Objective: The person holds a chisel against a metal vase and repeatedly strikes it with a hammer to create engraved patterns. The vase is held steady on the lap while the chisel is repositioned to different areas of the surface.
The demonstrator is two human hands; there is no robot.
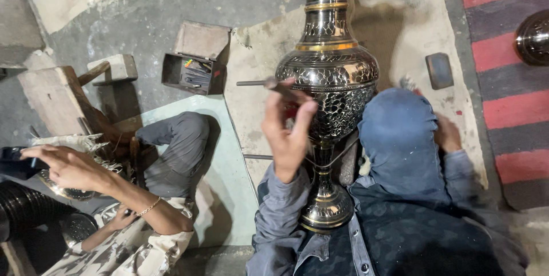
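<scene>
Left hand [289, 133] grips a chisel [269, 84] against the engraved vase [329, 76].

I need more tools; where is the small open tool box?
In the head view, the tool box sits upper left on the floor, left of the engraved vase, beside a wooden block.

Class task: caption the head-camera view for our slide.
Left hand holds a metal tool against an engraved vase; right hand rests behind the knee.

One tall engraved metal vase [329, 81] stands at centre frame. One thin metal tool [266, 83] lies just left of it. One open tool box [194, 58] sits at upper left, one small dark block [439, 70] at upper right. One round metal vessel [533, 37] shows at the right edge.
</scene>
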